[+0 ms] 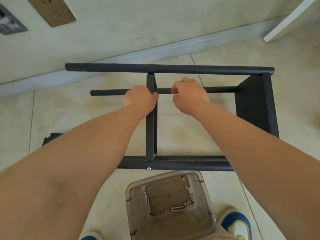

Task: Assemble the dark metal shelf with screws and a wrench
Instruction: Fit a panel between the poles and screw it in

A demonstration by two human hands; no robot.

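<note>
Both hands, left [141, 97] and right [189, 95], are gripping the loose tube [220, 89]; the shelf [256, 108] is sitting half-built, screws [177, 208] remaining.

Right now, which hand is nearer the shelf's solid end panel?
Right. The right hand grips the thin middle rod on the side toward the end panel; the left hand sits farther away, beyond the upright crossbar.

Tiled floor [181, 129] lying under everything. Relative to it: wall [138, 23] rising at far edge, skirting board [121, 57] running along their joint, gold socket plate [52, 10] sitting upper left on wall, blue-and-white shoe [237, 224] standing at near right.
</note>
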